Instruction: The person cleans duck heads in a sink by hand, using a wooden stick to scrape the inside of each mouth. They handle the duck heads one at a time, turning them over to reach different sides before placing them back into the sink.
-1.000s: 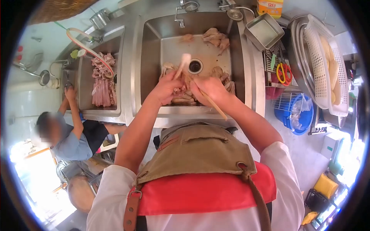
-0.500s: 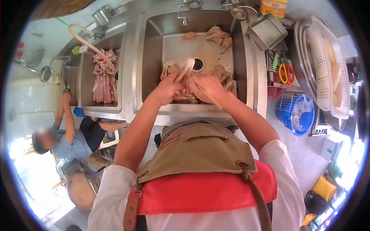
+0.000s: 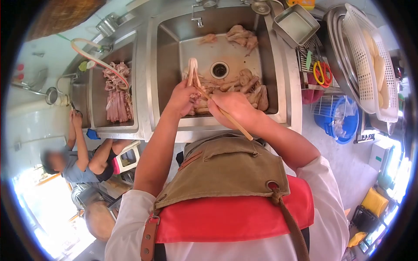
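Observation:
Over the near left part of the large steel sink [image 3: 174,39], my left hand [image 3: 180,99] is closed on a pale, folded piece of poultry [image 3: 193,71] whose looped end points up. My right hand [image 3: 233,106] grips a thin wooden stick [image 3: 235,122]; its tip reaches the meat beside my left fingers. Under and right of my hands lie several plucked poultry pieces [image 3: 261,96]. Another piece [image 3: 241,38] rests at the sink's far right, with a small scrap [image 3: 208,38] left of it. The drain [image 3: 219,69] shows in the middle.
At left, a smaller sink [image 3: 98,74] holds pink meat strips [image 3: 116,102] under a hose [image 3: 96,48]. Beyond it sits another person [image 3: 78,161]. To the right are a metal tray [image 3: 297,25], scissors [image 3: 322,73], a white perforated basket [image 3: 359,56] and a blue bucket [image 3: 337,122].
The folded piece has moved left and now stands more upright. My left hand has shifted slightly left, and my right hand with the stick has moved left and nearer me.

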Demonstrator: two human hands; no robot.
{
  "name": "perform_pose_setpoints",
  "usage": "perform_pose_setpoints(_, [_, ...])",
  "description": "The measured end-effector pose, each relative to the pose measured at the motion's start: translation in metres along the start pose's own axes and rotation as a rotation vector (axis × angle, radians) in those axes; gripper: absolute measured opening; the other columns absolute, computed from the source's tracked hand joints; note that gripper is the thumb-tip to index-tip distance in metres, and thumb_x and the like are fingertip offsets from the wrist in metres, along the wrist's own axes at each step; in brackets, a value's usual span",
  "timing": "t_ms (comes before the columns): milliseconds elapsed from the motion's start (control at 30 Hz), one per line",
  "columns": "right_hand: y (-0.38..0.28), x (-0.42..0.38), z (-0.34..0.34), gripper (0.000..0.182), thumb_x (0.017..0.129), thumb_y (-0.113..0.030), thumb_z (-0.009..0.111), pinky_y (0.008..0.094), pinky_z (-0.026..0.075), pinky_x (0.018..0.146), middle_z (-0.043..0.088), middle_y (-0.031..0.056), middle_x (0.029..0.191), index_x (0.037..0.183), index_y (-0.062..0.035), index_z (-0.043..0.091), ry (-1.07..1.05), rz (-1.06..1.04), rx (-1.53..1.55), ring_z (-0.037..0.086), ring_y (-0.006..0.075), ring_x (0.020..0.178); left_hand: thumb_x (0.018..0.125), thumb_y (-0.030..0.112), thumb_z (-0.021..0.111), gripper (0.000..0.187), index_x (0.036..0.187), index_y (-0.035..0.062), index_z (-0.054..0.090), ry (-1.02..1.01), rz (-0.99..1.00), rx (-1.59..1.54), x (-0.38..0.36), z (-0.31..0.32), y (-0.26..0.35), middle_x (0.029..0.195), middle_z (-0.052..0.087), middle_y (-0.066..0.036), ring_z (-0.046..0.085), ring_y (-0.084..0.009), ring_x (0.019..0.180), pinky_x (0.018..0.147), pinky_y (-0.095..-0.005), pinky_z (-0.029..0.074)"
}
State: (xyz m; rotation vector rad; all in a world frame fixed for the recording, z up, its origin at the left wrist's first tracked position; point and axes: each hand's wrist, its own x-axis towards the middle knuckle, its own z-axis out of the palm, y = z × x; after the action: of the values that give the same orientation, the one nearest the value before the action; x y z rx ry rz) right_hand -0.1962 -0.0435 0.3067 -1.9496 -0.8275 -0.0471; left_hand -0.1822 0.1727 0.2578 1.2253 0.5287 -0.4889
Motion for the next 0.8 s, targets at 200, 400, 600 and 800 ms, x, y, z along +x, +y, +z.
perform_pose_setpoints(200, [0.002, 0.002, 0.000, 0.016, 0.083, -0.013, 0.059, 0.0464, 0.047, 0.052, 0.058, 0.0158, 0.061, 0.071, -0.0033, 0.056, -0.101, -0.059, -0.093, 0.060, 0.0373, 0.058, 0.082, 0.003, 0.049, 0.034, 0.116, 0.0018, 0.051, 0.000, 0.004, -0.066, 0.004, -0.001, -0.007, 0.095, 0.064, -0.012, 0.062, -0.0208, 0.078, 0.065, -0.0341, 0.051])
perform_pose_setpoints(400, [0.015, 0.015, 0.016, 0.025, 0.084, -0.023, 0.055, 0.0470, 0.050, 0.059, 0.063, 0.0159, 0.066, 0.068, -0.0054, 0.062, -0.376, 0.096, -0.269, 0.064, 0.0359, 0.066, 0.091, 0.017, 0.050, 0.024, 0.109, 0.0027, 0.058, 0.116, -0.050, -0.080, -0.001, 0.029, -0.017, 0.098, 0.063, -0.011, 0.064, -0.0225, 0.086, 0.075, -0.0374, 0.054])
perform_pose_setpoints(600, [0.050, 0.018, 0.040, 0.027, 0.086, -0.025, 0.053, 0.0423, 0.049, 0.057, 0.063, 0.0176, 0.067, 0.074, -0.0016, 0.060, -0.016, 0.265, 0.110, 0.062, 0.0309, 0.061, 0.092, 0.021, 0.050, 0.025, 0.105, 0.0016, 0.060, 0.014, 0.125, 0.341, 0.010, -0.004, -0.022, 0.095, 0.063, -0.009, 0.062, -0.0206, 0.081, 0.068, -0.0330, 0.052])
perform_pose_setpoints(800, [0.077, 0.052, 0.011, 0.033, 0.089, -0.028, 0.047, 0.0371, 0.046, 0.054, 0.058, 0.0159, 0.063, 0.075, 0.0003, 0.057, -0.133, 1.121, 0.796, 0.055, 0.0238, 0.054, 0.085, 0.003, 0.046, 0.022, 0.105, -0.0030, 0.051, -0.056, 0.121, 0.512, -0.001, 0.010, -0.009, 0.083, 0.063, -0.011, 0.062, -0.0204, 0.064, 0.056, -0.0324, 0.050])
